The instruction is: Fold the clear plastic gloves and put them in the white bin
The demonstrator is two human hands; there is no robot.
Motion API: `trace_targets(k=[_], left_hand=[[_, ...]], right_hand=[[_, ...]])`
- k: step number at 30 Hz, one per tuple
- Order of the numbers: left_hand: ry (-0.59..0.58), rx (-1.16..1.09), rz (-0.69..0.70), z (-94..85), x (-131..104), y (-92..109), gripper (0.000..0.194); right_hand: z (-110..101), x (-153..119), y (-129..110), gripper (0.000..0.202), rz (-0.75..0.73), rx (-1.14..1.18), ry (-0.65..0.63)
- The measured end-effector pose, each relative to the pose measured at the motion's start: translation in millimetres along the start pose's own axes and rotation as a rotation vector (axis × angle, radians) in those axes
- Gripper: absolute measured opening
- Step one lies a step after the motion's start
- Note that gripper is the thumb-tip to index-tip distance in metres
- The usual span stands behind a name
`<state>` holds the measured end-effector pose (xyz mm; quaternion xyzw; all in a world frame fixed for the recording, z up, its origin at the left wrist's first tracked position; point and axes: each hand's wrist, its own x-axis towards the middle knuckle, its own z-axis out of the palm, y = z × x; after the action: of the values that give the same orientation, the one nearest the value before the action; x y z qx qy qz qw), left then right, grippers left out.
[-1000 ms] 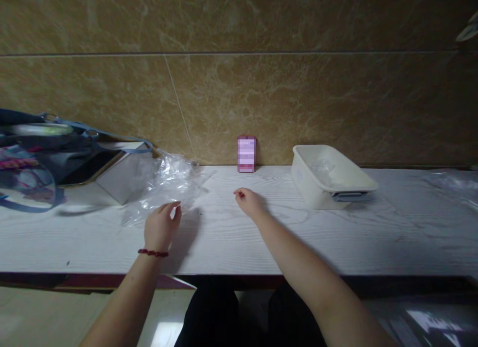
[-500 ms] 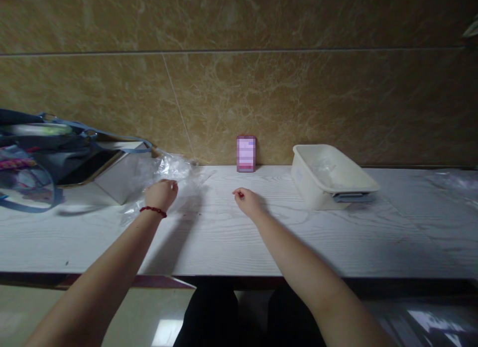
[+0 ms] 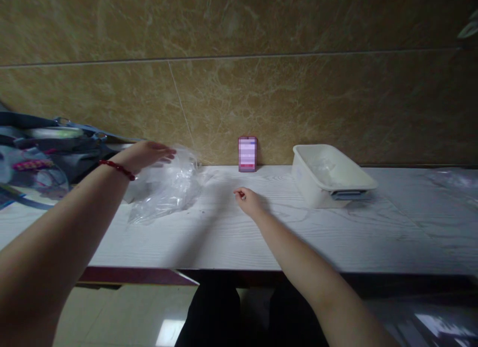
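Observation:
My left hand (image 3: 149,155), with a red bracelet at the wrist, is lifted above clear plastic bags (image 3: 168,192) on the left of the table. Its fingers are stretched out and no held object shows. On the tabletop near the middle rests my right hand (image 3: 248,200), thumb and fingertips pinched together. Whatever may be between those fingertips is too small to make out. Behind it a phone (image 3: 247,154) with a lit screen leans against the wall. A cream plastic bin (image 3: 311,190) stands to the right, with clear plastic (image 3: 323,170) inside.
At the far left lies a blue-grey bag (image 3: 74,153) with straps, partly behind my left arm. More clear plastic (image 3: 455,180) lies at the far right. A marbled tile wall (image 3: 261,98) bounds the white wood-grain table (image 3: 224,242) at the back.
My left hand has risen from the plastic bags and moved up and left, its fingers now opened out. The right hand stays pinched in the same place.

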<state>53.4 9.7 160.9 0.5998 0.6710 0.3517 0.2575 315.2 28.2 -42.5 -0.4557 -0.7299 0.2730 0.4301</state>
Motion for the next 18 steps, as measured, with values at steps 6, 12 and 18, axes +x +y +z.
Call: trace_targets(k=[6, 12, 18], left_hand=[[-0.311, -0.371, -0.126, 31.1, -36, 43, 0.031], [-0.426, -0.799, -0.226, 55.9, -52, 49, 0.022], [-0.492, -1.019, -0.364, 88.2, -51, 24, 0.018]], right_hand=[[-1, -15, -33, 0.019, 0.072, 0.322, -0.053], [-29, -35, -83, 0.046, 0.497, 1.041, -0.151], [-55, -41, -79, 0.047, 0.654, 1.21, -0.08]])
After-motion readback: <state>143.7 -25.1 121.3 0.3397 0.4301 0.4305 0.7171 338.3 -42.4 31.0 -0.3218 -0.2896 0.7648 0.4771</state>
